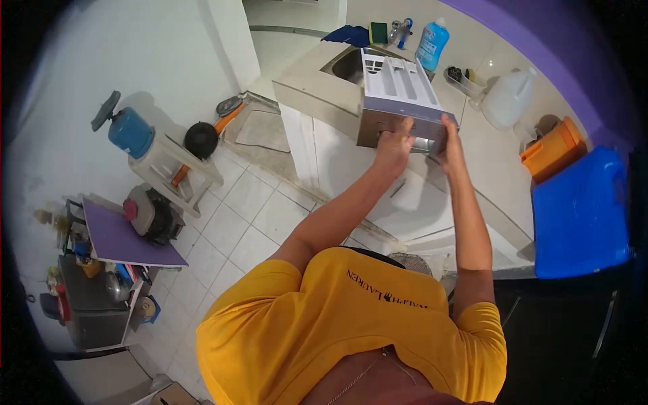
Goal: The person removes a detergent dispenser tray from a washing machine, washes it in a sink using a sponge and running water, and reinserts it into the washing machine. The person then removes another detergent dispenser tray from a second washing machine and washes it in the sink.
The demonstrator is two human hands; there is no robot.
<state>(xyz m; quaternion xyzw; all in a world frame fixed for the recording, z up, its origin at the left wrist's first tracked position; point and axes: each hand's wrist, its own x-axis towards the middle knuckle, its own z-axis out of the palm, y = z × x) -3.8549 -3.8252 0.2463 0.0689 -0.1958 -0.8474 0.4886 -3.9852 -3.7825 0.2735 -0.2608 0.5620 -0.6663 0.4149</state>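
A washing machine detergent drawer [398, 79], white inside with long compartments and a grey front panel, is held up at the counter's edge beside the sink. My left hand [395, 148] grips the front panel near its middle, thumb lying on the panel face. At the panel's right end, my right hand [450, 143] is closed round the edge, with fingertips over the top corner. The drawer's far end reaches over the sink [344, 65]. Its underside is hidden from me.
A blue soap bottle [433, 44], a sponge [378, 32] and a dark blue cloth [347, 36] are behind the sink. Along the counter to the right stand a translucent jug [509, 99], an orange container [555, 148] and a big blue container [582, 212]. A stool [172, 165] stands left.
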